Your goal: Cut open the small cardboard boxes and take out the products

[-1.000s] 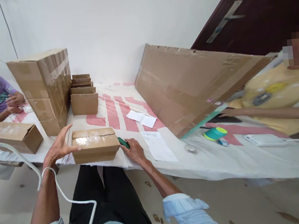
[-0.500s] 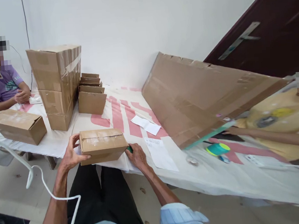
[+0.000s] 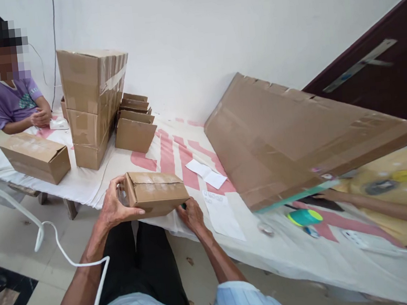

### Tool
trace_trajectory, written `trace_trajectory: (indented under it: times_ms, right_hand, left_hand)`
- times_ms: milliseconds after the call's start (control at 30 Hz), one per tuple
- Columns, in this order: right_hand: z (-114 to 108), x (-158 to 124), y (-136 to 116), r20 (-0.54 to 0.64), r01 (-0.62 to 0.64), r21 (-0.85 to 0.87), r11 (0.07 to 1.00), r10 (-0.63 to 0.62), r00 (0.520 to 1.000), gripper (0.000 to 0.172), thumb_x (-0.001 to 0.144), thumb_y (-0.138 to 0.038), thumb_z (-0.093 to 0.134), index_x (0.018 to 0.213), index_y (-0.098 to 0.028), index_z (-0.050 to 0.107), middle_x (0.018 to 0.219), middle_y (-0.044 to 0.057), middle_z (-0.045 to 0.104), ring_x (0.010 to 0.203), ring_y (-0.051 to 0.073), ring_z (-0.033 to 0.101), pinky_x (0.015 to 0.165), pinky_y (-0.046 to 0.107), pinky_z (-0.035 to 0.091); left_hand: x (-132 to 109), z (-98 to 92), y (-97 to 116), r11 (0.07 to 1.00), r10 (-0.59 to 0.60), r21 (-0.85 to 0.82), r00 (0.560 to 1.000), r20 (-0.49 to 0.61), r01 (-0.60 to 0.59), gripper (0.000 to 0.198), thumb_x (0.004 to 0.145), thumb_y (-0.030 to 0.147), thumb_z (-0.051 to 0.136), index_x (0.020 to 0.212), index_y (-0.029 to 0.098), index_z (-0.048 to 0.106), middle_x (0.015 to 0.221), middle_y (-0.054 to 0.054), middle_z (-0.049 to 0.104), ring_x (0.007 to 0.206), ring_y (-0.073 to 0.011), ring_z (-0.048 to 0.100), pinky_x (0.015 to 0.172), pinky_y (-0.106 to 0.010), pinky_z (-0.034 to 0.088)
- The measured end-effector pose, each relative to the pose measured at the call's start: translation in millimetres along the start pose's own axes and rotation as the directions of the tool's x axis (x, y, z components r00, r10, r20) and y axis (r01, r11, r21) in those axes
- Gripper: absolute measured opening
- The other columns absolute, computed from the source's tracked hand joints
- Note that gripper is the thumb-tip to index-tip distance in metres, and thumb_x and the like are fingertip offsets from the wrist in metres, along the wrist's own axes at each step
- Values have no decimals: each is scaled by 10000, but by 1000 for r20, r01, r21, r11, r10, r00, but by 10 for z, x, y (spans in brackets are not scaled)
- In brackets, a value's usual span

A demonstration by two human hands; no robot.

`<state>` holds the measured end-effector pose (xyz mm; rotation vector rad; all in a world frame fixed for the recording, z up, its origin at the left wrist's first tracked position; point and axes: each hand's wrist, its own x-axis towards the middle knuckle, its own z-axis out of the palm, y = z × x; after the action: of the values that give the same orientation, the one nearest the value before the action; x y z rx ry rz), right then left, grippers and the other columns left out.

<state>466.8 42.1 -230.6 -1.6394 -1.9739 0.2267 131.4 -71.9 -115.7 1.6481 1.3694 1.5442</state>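
Note:
A closed cardboard box [image 3: 161,199] with clear tape along its top seam is held over the table's near edge. My left hand [image 3: 117,204] grips its left end, with the thumb along the near side and the fingers around the far corner. My right hand [image 3: 192,216] is closed beside the box's lower right corner. Within its fingers shows a bit of a small green object [image 3: 183,205], mostly hidden, so its kind is unclear. Just right of that hand lie a printed white sheet [image 3: 224,217] and a folded paper [image 3: 206,174].
Left stand stacked cartons [image 3: 83,106], open boxes [image 3: 134,130] and another taped box [image 3: 36,156]. A large cardboard panel [image 3: 295,134] leans at right, near a teal tape roll [image 3: 305,217]. One person [image 3: 0,102] sits at left; another's arm [image 3: 381,205] reaches in from the right. A white cable [image 3: 59,248] hangs nearby.
The view has turned slightly left, shifting the scene rightward. The box and my left hand have moved a little right, closer over my right hand. Both hands keep their hold.

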Motion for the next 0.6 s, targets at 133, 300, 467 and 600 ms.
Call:
trace_trajectory:
  times_ms: [133, 300, 467, 600]
  right_hand:
    - [-13, 1, -8, 3, -5, 15, 1000, 5, 1000, 208, 866, -399, 570, 860, -213, 663, 943, 132, 695, 927, 280, 586, 848, 403, 491]
    - [-36, -7, -31, 10, -4, 36, 999, 4, 1000, 208, 847, -410, 565, 846, -219, 647, 935, 135, 696, 923, 284, 587, 847, 414, 496]
    - [-87, -6, -80, -20, -14, 86, 996, 16, 1000, 213, 845, -431, 545, 782, -236, 603, 864, 105, 670, 872, 262, 581, 823, 404, 508]
    - [-235, 84, -230, -130, 5, 209, 978, 23, 991, 296, 864, -429, 519, 932, -201, 695, 948, 114, 698, 889, 259, 624, 801, 403, 546]
  left_hand:
    - [-15, 58, -7, 1000, -4, 7, 1000, -30, 5, 1145, 438, 611, 1050, 1388, 228, 538, 1539, -189, 591, 1379, -432, 602, 1157, -586, 474]
    - [-34, 49, -78, 1000, -12, 6, 1000, -15, 12, 1107, 438, 605, 1050, 1355, 237, 553, 1575, -197, 564, 1420, -446, 575, 1184, -606, 442]
    - [-91, -10, -273, 996, -64, -64, 997, 44, 67, 1090, 487, 602, 1031, 1375, 236, 516, 1585, -189, 544, 1493, -440, 515, 1212, -605, 428]
    - [-157, -14, -478, 981, -114, -144, 986, 120, 131, 1168, 503, 547, 1028, 1466, 236, 446, 1588, -201, 516, 1532, -443, 466, 1227, -615, 402]
